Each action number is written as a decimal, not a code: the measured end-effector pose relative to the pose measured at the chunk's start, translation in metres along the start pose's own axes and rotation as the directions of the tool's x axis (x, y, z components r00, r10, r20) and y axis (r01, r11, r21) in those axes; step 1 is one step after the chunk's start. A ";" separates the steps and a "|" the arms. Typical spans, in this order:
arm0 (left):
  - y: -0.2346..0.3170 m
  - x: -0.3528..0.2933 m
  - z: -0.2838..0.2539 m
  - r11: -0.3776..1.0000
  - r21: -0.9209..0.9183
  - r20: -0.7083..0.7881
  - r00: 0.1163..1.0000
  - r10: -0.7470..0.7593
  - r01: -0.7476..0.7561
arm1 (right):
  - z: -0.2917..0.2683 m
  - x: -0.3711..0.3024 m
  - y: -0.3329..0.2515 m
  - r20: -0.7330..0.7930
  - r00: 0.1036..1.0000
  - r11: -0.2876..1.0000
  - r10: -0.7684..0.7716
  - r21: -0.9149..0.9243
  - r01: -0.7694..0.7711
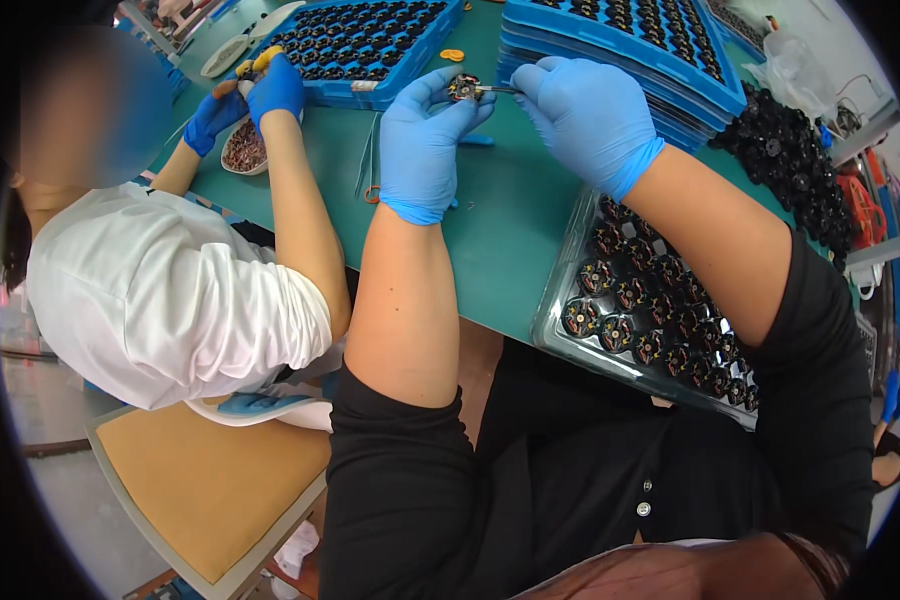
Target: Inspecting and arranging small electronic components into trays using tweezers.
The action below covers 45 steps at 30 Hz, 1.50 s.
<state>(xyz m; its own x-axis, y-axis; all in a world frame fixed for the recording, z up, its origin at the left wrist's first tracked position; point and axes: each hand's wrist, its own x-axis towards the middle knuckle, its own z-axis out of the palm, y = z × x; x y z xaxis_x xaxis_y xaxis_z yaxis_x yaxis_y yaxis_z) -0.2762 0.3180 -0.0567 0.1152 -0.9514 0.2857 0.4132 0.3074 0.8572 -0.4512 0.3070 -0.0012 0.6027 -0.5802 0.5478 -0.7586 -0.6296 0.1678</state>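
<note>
The small round part point(463, 88) is up above the green bench point(510, 220). From the left, I see the gloved left hand point(420, 145), its fingers pinching that part by the edge; I judge it light and rigid, its exposed innards delicate, so I favour the rim. Rightward, a thin tool point(497, 89) reaches it, gripped in the gloved right hand's point(592, 122) fingers.

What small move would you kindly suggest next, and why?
I would probably nudge the thin tool gently, with the left hand bracing the small round part, since the right hand appears to have the tip at that part.
</note>
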 end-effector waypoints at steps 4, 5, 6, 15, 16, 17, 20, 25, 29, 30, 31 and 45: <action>0.000 0.000 0.000 1.000 0.016 0.009 1.000 -0.008 0.007 | 0.005 0.003 -0.001 -0.018 1.000 0.996 -0.005 -0.095 0.003; 0.000 0.000 0.000 1.000 0.027 0.017 1.000 -0.007 0.007 | 0.005 0.003 0.000 -0.023 0.999 0.994 -0.030 -0.107 0.027; 0.000 -0.001 0.000 1.000 0.029 0.011 1.000 -0.007 0.007 | 0.004 0.002 0.000 -0.036 0.998 0.991 -0.054 -0.122 0.049; -0.001 -0.001 0.000 0.999 0.035 0.030 0.999 -0.029 0.028 | 0.005 0.002 0.001 -0.077 0.995 0.990 -0.066 -0.127 0.055; -0.001 -0.001 0.000 0.999 0.042 0.036 0.999 -0.035 0.033 | 0.005 0.002 0.001 -0.078 0.995 0.991 -0.069 -0.124 0.059; -0.001 0.000 0.000 0.998 0.045 0.048 0.998 -0.038 0.036 | 0.005 0.003 0.001 -0.080 0.994 0.991 -0.068 -0.122 0.058; 0.000 0.000 0.001 0.998 0.038 0.040 0.998 -0.052 0.051 | 0.004 0.004 0.000 -0.075 0.996 0.990 -0.055 -0.134 0.045; 0.002 -0.001 0.001 0.996 0.064 0.045 0.997 -0.070 0.067 | 0.004 0.005 0.001 -0.048 0.999 0.990 -0.025 -0.141 0.018; 0.004 -0.001 0.002 0.993 0.075 0.068 0.994 -0.091 0.086 | 0.006 0.005 0.001 -0.023 1.000 0.989 -0.019 -0.149 0.016; 0.004 -0.001 0.002 0.993 0.080 0.064 0.994 -0.088 0.083 | 0.005 0.005 0.002 -0.022 1.000 0.989 -0.014 -0.149 0.010; 0.004 -0.002 0.002 0.993 0.084 0.061 0.994 -0.094 0.088 | 0.006 0.005 0.001 -0.018 1.000 0.990 -0.018 -0.143 0.015; -0.001 0.000 -0.001 0.990 0.108 0.074 0.993 -0.094 0.086 | 0.006 0.001 0.000 -0.024 0.999 0.988 -0.046 -0.150 0.042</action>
<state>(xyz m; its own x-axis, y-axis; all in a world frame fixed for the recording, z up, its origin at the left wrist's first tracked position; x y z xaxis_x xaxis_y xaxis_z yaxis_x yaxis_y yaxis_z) -0.2759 0.3179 -0.0578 0.0085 -0.9720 0.2350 0.3212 0.2252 0.9198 -0.4492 0.3036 -0.0059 0.6307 -0.5381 0.5591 -0.7613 -0.5686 0.3117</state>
